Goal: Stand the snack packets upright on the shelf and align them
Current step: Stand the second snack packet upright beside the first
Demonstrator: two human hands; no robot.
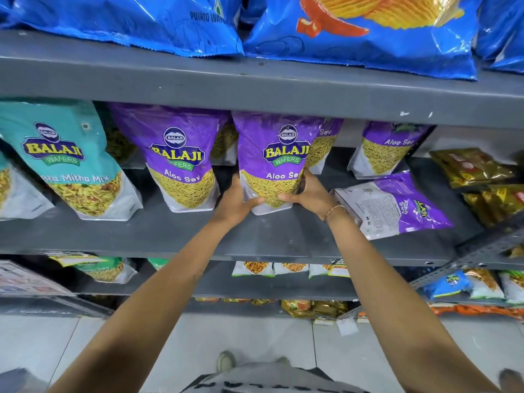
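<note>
A purple Aloo Sev packet (272, 154) stands upright on the grey middle shelf (170, 234). My left hand (236, 201) grips its lower left side and my right hand (307, 194) grips its lower right side. Another purple Aloo Sev packet (178, 157) stands upright just to its left. Behind the held one, more purple packets (326, 148) lean at the back. A further upright purple packet (382, 148) is at the right rear. One purple packet (394, 204) lies flat, back side up, right of my right wrist.
A teal mix packet (68, 160) stands at the left. Gold packets (476, 168) lie at the far right. Big blue wafer bags (354, 32) fill the shelf above. Lower shelves hold several small packets (292, 269). Tiled floor (255, 336) lies below.
</note>
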